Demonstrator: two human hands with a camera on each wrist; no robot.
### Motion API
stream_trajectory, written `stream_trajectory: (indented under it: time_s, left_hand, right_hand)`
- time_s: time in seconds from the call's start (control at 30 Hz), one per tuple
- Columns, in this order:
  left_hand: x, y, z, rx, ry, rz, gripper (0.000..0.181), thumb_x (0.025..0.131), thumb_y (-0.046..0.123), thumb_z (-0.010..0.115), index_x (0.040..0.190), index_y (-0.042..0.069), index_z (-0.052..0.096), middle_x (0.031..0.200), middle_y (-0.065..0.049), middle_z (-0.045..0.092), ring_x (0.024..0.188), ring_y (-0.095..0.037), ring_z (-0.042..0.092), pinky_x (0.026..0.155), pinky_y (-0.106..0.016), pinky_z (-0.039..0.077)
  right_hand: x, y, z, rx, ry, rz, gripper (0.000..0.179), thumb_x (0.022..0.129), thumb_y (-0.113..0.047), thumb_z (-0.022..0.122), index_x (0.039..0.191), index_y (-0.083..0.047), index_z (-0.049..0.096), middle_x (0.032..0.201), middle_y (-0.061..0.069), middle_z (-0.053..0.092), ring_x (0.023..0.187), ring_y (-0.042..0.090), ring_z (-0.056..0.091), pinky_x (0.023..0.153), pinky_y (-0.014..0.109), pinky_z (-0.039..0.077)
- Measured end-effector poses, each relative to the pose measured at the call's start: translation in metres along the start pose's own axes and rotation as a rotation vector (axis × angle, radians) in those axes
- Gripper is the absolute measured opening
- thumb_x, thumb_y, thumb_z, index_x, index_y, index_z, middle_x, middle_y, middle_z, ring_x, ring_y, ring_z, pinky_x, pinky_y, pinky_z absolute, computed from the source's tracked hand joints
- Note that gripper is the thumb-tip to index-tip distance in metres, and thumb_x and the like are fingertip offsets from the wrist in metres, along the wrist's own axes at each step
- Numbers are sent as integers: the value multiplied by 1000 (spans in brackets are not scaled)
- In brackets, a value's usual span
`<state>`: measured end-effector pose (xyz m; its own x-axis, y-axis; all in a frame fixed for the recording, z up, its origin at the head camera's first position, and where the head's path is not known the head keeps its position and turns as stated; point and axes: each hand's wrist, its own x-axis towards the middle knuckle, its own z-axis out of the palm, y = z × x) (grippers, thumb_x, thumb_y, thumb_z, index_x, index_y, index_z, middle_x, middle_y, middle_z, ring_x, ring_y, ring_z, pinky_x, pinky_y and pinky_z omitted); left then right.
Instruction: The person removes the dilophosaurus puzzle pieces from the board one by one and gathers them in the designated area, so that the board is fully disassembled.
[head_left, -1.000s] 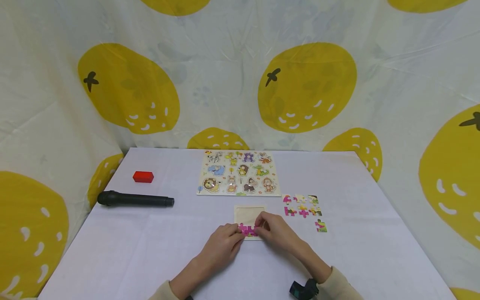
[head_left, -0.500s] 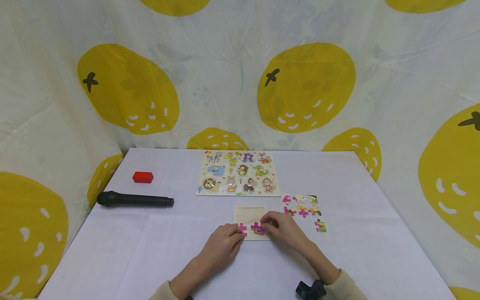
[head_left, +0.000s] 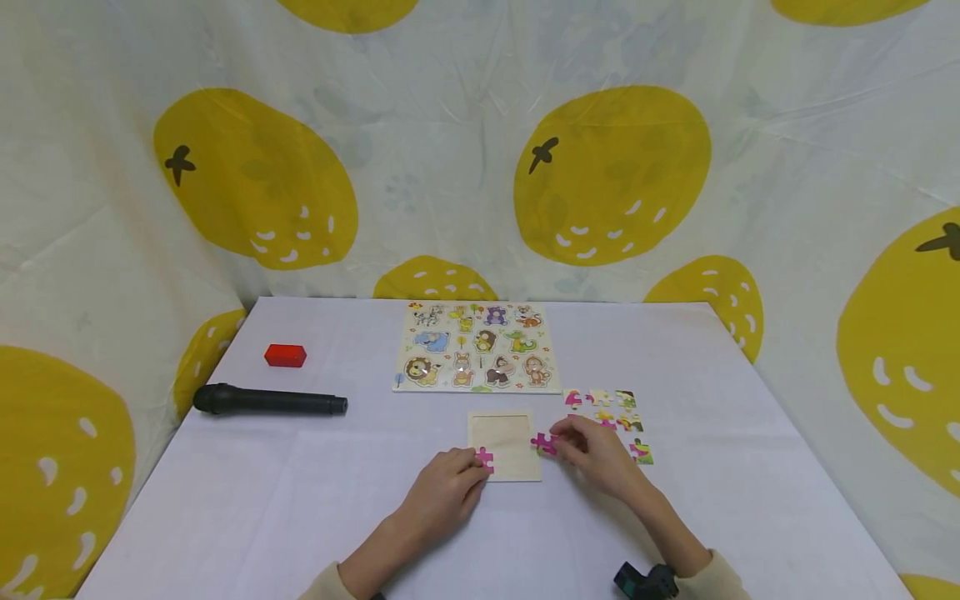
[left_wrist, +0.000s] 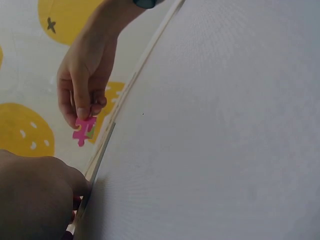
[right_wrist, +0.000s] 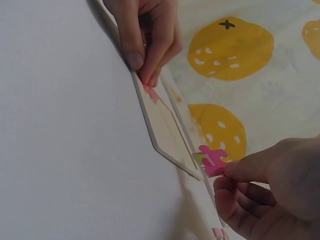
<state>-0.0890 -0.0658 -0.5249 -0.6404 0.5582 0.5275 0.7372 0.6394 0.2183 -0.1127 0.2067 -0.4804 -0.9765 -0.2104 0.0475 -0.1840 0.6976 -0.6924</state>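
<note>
My right hand [head_left: 600,454] pinches a magenta jigsaw piece [head_left: 544,443] between thumb and fingertips, just above the right rim of a small pale wooden puzzle tray [head_left: 513,450]. A little green shows on that piece [right_wrist: 214,161] in the right wrist view. My left hand [head_left: 442,492] holds the tray's near left corner. Its thumb lies at the edge and its fingertips touch a pink jigsaw piece [head_left: 486,460] lying in that corner. Bare wood shows over the rest of the tray [right_wrist: 170,137].
Several loose jigsaw pieces [head_left: 626,400] lie right of the tray, partly hidden by my right hand. Behind it is an animal puzzle board [head_left: 480,342]. A black microphone-shaped object [head_left: 270,400] and a red block [head_left: 286,356] are at the left of the white table [head_left: 225,500].
My right hand has lifted the magenta piece away from the pink one and carried it rightward past the tray's right rim. My left hand has stayed at the tray's corner.
</note>
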Motion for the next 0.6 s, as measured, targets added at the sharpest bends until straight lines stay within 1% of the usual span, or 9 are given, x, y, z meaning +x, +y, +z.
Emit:
stream_trajectory:
  time_s: [0.23, 0.43, 0.5, 0.6]
  left_hand:
    - [-1, -1, 1, -12, 13, 2, 11, 86, 14, 77, 96, 13, 79, 92, 6, 66, 88, -9, 63, 74, -27, 52]
    - [0, 0, 0, -13, 13, -1, 10, 87, 15, 77, 96, 14, 79, 92, 7, 65, 88, -9, 63, 74, -27, 51]
    - [0, 0, 0, -13, 19, 3, 10, 87, 14, 77, 96, 14, 79, 92, 7, 65, 88, -9, 63, 74, -27, 51]
    - [0, -1, 1, -12, 32, 9, 10, 86, 14, 77, 96, 14, 79, 91, 6, 65, 88, -10, 63, 74, -27, 51]
  right_hand:
    - [-3, 12, -17, 12, 29, 31, 16, 91, -11, 72, 107, -8, 68, 81, -1, 66, 65, 5, 56, 56, 19, 48]
    - [-7, 28, -30, 30, 72, 51, 17, 91, -14, 74, 106, -9, 68, 80, 2, 67, 64, 10, 59, 54, 20, 49]
    - [-9, 32, -34, 18, 82, 58, 16, 91, -14, 73, 106, -10, 69, 81, 3, 68, 65, 12, 60, 55, 20, 49]
    - [-11, 39, -40, -19, 102, 71, 16, 91, -15, 73, 106, -11, 70, 83, 2, 69, 66, 11, 58, 55, 20, 48]
